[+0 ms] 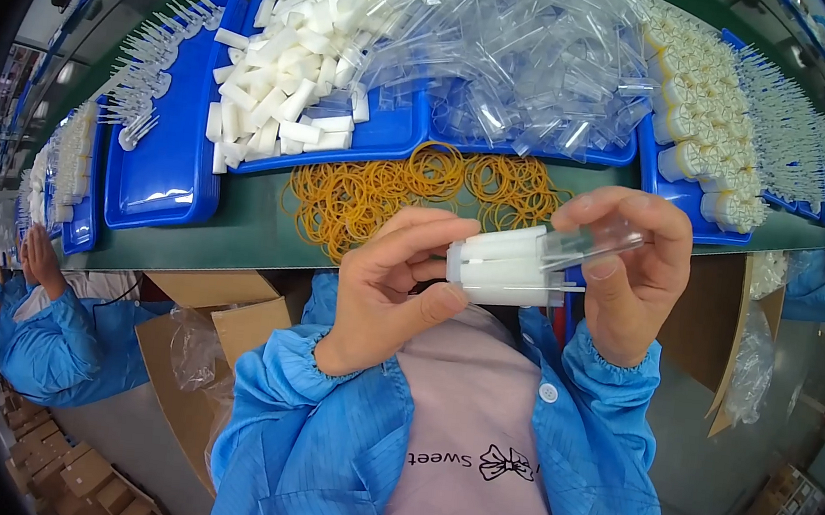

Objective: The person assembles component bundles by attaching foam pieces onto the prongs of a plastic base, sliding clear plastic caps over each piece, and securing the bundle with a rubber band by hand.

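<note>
One white bundle (504, 269) lay just right of the frame's centre, long axis nearly left to right, its left end pinched in the left hand (385, 283), while the right hand (640, 273) gripped a clear tube (590, 242) slanting up-right at the bundle's other end.

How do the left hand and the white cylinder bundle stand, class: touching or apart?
Touching: the head view shows the left hand holding one end of the white cylinder bundle between its thumb and fingers.
</note>
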A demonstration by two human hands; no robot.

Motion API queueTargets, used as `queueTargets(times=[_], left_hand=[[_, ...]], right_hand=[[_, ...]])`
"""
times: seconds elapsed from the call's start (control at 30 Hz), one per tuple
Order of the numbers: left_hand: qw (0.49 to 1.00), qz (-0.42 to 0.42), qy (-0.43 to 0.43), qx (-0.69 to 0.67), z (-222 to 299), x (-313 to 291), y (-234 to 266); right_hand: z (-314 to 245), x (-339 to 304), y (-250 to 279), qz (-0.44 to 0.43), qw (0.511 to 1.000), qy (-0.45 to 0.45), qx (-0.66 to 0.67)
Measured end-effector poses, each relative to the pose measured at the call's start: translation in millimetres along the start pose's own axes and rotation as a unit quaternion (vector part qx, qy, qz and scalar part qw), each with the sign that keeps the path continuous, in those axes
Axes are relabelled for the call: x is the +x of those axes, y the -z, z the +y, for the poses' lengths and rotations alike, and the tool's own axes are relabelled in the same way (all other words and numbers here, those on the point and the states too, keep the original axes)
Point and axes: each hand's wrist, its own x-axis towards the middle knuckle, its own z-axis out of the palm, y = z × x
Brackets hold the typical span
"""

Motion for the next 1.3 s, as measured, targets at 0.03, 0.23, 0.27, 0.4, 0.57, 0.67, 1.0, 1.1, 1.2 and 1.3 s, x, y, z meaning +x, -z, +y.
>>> queueTargets(times=[0.03,0.23,0.27,0.4,0.57,0.67,1.0,1.1,1.2,1.3], left_hand=[[1.0,-0.01,-0.009,-0.003,0,2,-1],[0.996,0.037,0.023,-0.075,1,2,-7],[0.996,0.036,0.025,-0.074,0,3,-4],[0.998,-0.013,-0.002,0.064,5,2,5],[0.991,-0.02,0.046,0.125,12,2,1],[0.967,-0.033,0.027,0.252,15,3,0],[0.92,-0.077,-0.075,0.377,16,6,-8],[0.922,-0.056,-0.068,0.377,12,1,-11],[0.921,-0.044,-0.076,0.38,9,7,-11],[0.906,-0.048,-0.115,0.405,7,8,-10]], right_hand=[[1,1,1,-0.017,1.0,-0.004,0.005],[0,-3,23,-0.003,0.997,-0.022,-0.072],[-1,-4,24,-0.002,0.997,-0.022,-0.071],[-13,0,31,-0.03,0.991,-0.086,-0.093],[-20,4,32,-0.087,0.979,-0.114,-0.145],[-21,3,25,-0.027,0.976,-0.141,-0.165],[-22,12,36,-0.097,0.971,-0.171,-0.135],[-20,12,39,-0.132,0.969,-0.176,-0.116],[-16,8,39,-0.115,0.973,-0.168,-0.109],[-11,3,38,-0.079,0.983,-0.139,-0.09]])
